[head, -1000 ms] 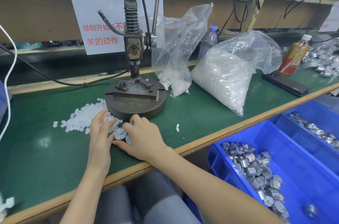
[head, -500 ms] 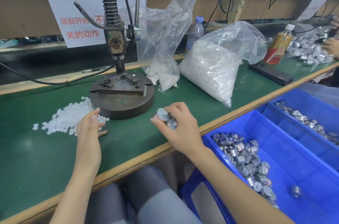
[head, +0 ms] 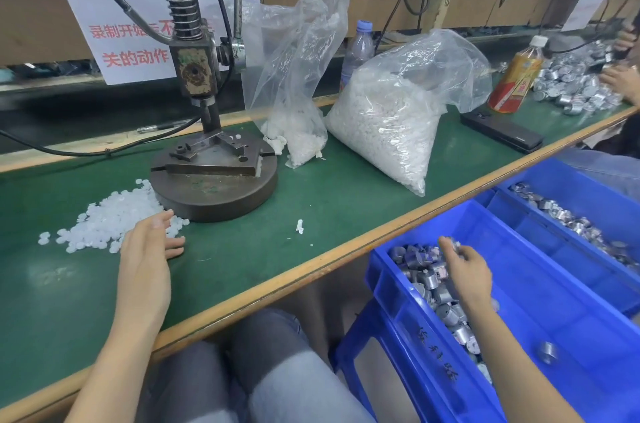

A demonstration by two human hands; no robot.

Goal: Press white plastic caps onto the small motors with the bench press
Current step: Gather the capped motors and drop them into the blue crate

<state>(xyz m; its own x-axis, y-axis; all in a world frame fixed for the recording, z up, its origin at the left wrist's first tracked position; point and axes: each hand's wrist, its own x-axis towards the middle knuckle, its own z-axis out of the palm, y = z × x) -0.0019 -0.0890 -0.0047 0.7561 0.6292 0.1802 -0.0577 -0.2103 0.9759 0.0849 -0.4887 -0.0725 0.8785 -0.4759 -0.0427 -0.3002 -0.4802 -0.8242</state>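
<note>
White caps (head: 104, 220) lie in a loose pile on the green bench mat (head: 311, 200), touching the bench press (head: 211, 180) base. Left hand (head: 147, 249) rests beside the pile, fingers relaxed and apart, holding nothing, fingertips at the caps. Right of the press: small clear bag (head: 298, 131), then large bag of caps (head: 391, 117). Right hand (head: 465, 270) is down in the blue bin (head: 381, 273), fingertips pinching a motor (head: 452, 244) above the motor heap (head: 436, 287).

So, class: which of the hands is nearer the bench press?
Left. The left hand lies just before the bench press; the right hand reaches into the blue bin.
</note>
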